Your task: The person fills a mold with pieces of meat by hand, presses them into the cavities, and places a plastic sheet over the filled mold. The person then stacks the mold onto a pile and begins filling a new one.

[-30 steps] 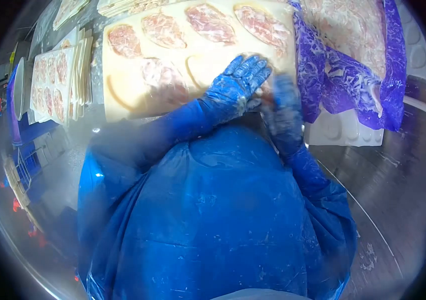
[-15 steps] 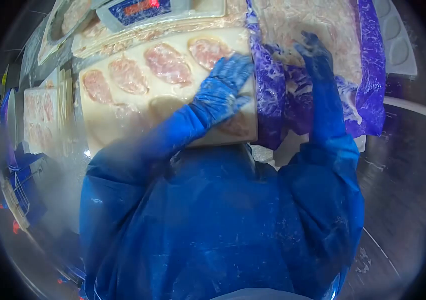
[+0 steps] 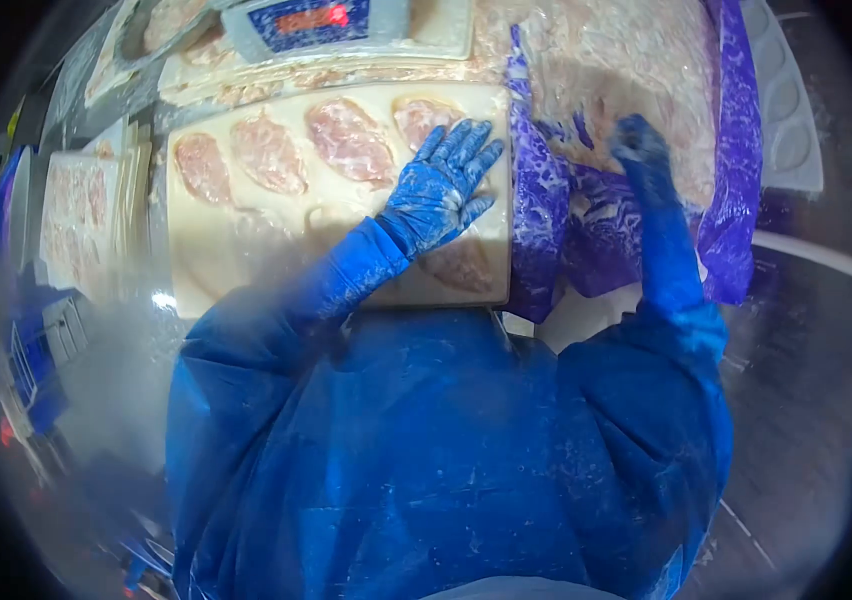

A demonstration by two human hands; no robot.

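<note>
- My left hand (image 3: 441, 185) lies open and flat, fingers spread, palm down on the right end of the cream tray (image 3: 246, 280). It sits just below the far row of raw fillets (image 3: 349, 140).
- My right hand (image 3: 641, 150) is past the tray's right edge, inside the purple bag (image 3: 546, 220). Its fingertips are sunk in the heap of meat (image 3: 646, 60) (whether they have closed on a piece, I cannot tell).
- The heap lies right of the tray and farther from me, so the right hand is the nearer one. The left hand rests close to the bag's edge but apart from it.
- The tray's long axis runs left to right across my front, and the fillets sit slantwise in its hollows.
- Beyond the tray's far edge stands a scale (image 3: 311, 20) with a red display. Left of the tray is a stack of filled trays (image 3: 76, 210), all on the steel counter (image 3: 806, 330).
</note>
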